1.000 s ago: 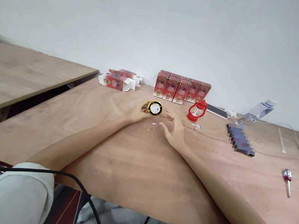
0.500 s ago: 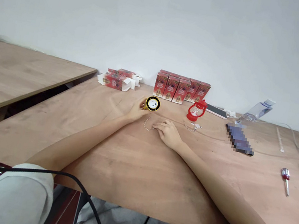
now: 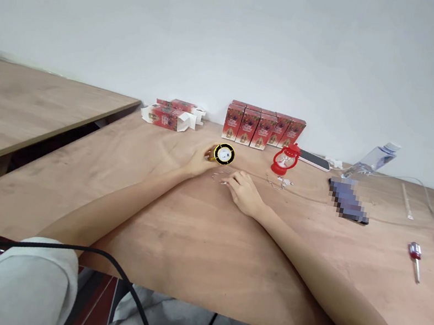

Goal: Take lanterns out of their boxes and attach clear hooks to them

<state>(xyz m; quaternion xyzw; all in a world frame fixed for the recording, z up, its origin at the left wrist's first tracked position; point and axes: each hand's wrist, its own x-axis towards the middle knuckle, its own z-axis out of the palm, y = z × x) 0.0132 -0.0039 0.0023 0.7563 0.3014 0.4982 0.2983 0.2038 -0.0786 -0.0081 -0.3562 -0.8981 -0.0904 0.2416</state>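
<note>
Since the earlier pictures the right hand point(image 3: 246, 192) had come down from its raised, open pose and lay low on the counter point(image 3: 195, 237), fingers stretched toward the thin wire pieces point(image 3: 220, 178); the round part in the other hand had shifted only slightly.

Far left, a second wooden surface point(image 3: 21, 105) stood apart from the counter, with a dark gap between them. Near the back wall two red boxes point(image 3: 170, 114) lay flat. Right of them the left hand point(image 3: 200, 162) held a small round part point(image 3: 223, 154) with a black and yellow rim and a white face; its grip was closed around this part, just above the counter. Behind it a row of red boxes point(image 3: 264, 127) stood upright against the wall.

The right hand rested just beside the left, fingertips at the wire pieces. I could not tell if its grip pinched a wire or only touched it.

Further right stood a small red lantern point(image 3: 284, 159), with more small metal bits point(image 3: 280, 183) in front of it. Then came a phone point(image 3: 315, 160), a lying plastic bottle point(image 3: 374, 158), and a red-handled screwdriver point(image 3: 415, 260) well apart from the hands.
</note>
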